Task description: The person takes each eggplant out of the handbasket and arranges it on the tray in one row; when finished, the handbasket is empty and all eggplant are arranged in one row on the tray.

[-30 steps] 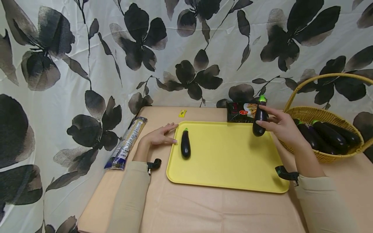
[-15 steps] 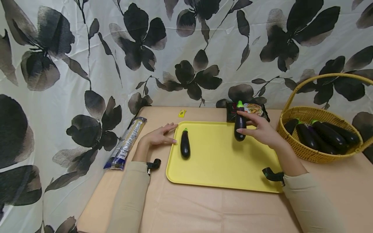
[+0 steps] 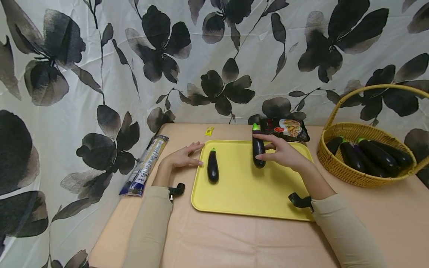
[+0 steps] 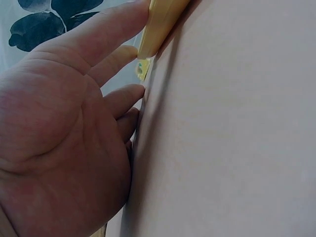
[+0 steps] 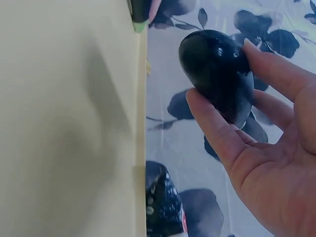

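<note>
A dark glossy eggplant (image 3: 258, 149) with a green stem end is pinched between the thumb and fingers of my right hand (image 3: 283, 150), over the yellow tray (image 3: 234, 197). The right wrist view shows the held eggplant's rounded end (image 5: 216, 64) toward the camera, with a shadow on the tray. Another eggplant (image 3: 212, 166) lies near the tray's left side, stem pointing away. My left hand (image 3: 181, 156) touches the tray's left edge with its fingers extended. In the left wrist view the left palm (image 4: 64, 123) shows, fingertips at the tray's rim (image 4: 160, 29).
On the right stands a wicker basket (image 3: 348, 178) with a tall handle, holding several eggplants (image 3: 378, 156). Behind the tray lie a black food packet (image 3: 285, 128) and a small yellow packet (image 3: 209, 130). A long plastic-wrapped package (image 3: 145, 165) lies by the left table edge.
My right hand has carried the eggplant leftward across the tray, from its right rear corner toward the middle. The left hand and the eggplant on the tray have stayed put.
</note>
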`<action>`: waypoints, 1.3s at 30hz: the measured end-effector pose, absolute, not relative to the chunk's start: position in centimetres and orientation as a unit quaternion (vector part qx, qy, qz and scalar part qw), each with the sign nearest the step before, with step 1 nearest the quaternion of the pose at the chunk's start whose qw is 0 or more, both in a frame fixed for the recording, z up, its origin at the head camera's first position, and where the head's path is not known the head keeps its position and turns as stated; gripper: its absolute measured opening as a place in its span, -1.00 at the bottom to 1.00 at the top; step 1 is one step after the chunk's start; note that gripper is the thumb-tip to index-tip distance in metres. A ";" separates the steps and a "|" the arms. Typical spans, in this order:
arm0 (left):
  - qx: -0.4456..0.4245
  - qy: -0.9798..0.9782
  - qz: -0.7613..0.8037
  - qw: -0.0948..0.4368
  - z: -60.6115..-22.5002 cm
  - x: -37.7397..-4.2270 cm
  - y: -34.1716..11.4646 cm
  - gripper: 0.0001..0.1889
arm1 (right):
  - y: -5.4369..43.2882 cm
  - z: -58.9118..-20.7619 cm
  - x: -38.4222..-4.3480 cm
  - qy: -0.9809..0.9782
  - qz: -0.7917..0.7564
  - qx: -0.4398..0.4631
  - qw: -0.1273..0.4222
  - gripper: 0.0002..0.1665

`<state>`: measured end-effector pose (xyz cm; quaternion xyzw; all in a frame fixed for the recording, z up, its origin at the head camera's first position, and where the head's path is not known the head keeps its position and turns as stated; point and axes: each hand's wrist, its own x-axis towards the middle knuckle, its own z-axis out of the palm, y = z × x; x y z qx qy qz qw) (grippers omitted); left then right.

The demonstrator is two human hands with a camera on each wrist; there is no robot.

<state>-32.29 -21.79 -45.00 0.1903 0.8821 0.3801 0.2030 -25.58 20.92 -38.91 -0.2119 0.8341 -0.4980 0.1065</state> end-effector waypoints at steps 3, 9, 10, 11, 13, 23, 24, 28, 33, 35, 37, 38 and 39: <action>0.194 0.881 0.380 0.203 -45.0 -32.3 -21.8 0.00 | 20.1 -39.0 -25.7 0.826 -0.506 -0.216 0.121 -0.08; 0.196 0.883 0.376 0.203 -45.0 -32.3 -21.8 0.00 | 18.7 -39.3 -26.2 0.829 -0.499 -0.221 0.128 -0.11; 0.194 0.884 0.374 0.203 -45.0 -32.3 -21.8 0.00 | 18.4 -39.4 -26.4 0.830 -0.495 -0.221 0.130 -0.12; 0.193 0.884 0.374 0.202 -45.0 -32.3 -21.9 0.00 | 18.0 -39.4 -26.5 0.832 -0.490 -0.224 0.132 -0.12; 0.191 0.885 0.373 0.201 -45.0 -32.3 -21.9 0.00 | 17.4 -39.5 -26.6 0.833 -0.486 -0.223 0.140 -0.13; 0.187 0.885 0.376 0.200 -45.3 -32.4 -21.9 0.00 | 15.1 -40.3 -27.1 0.819 -0.477 -0.241 0.207 -0.09; 0.186 0.885 0.376 0.201 -45.2 -32.4 -21.9 0.00 | 14.9 -40.5 -27.2 0.819 -0.474 -0.243 0.212 -0.09; 0.186 0.886 0.375 0.201 -45.2 -32.4 -21.8 0.00 | 14.3 -40.9 -27.4 0.823 -0.458 -0.253 0.219 -0.07; 0.187 0.885 0.377 0.200 -45.3 -32.5 -21.8 0.00 | 13.5 -41.1 -27.5 0.833 -0.434 -0.263 0.223 -0.10; 0.187 0.885 0.376 0.200 -45.3 -32.5 -21.8 0.00 | 13.1 -41.2 -27.5 0.834 -0.426 -0.267 0.227 -0.10; 0.187 0.885 0.376 0.201 -45.2 -32.5 -21.8 0.00 | 12.7 -41.4 -27.5 0.836 -0.419 -0.269 0.231 -0.10; 0.187 0.885 0.375 0.202 -45.1 -32.5 -21.8 0.00 | 12.5 -41.5 -27.5 0.836 -0.416 -0.270 0.233 -0.10; 0.186 0.886 0.374 0.202 -45.1 -32.4 -21.8 0.00 | 12.3 -41.5 -27.5 0.838 -0.412 -0.272 0.233 -0.11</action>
